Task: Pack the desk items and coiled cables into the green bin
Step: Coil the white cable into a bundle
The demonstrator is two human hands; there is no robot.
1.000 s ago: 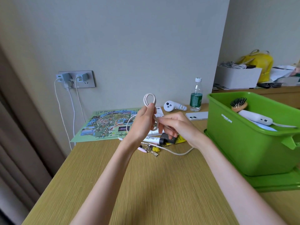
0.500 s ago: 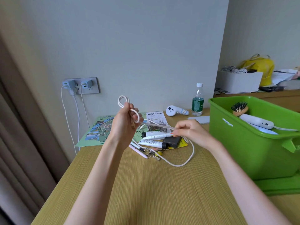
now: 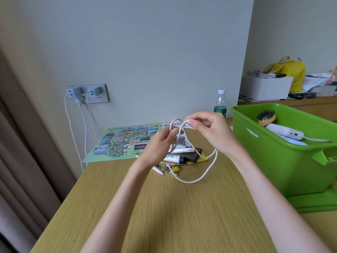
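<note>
Cable [image 3: 197, 177] loops pinched between both hands' fingers [image 3: 191, 123].

Bare desk [image 3: 164, 216] near; clutter [image 3: 182, 156] and green bin [image 3: 284, 161] block beyond.

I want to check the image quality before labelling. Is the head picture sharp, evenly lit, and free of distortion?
Head view: soft, even light with no glare and only faint shadows. The desk grain is sharp, and the white cable is clear. Both the left hand and the right hand are slightly soft. Wide-angle distortion tilts the green bin and bows the curtain.
</note>
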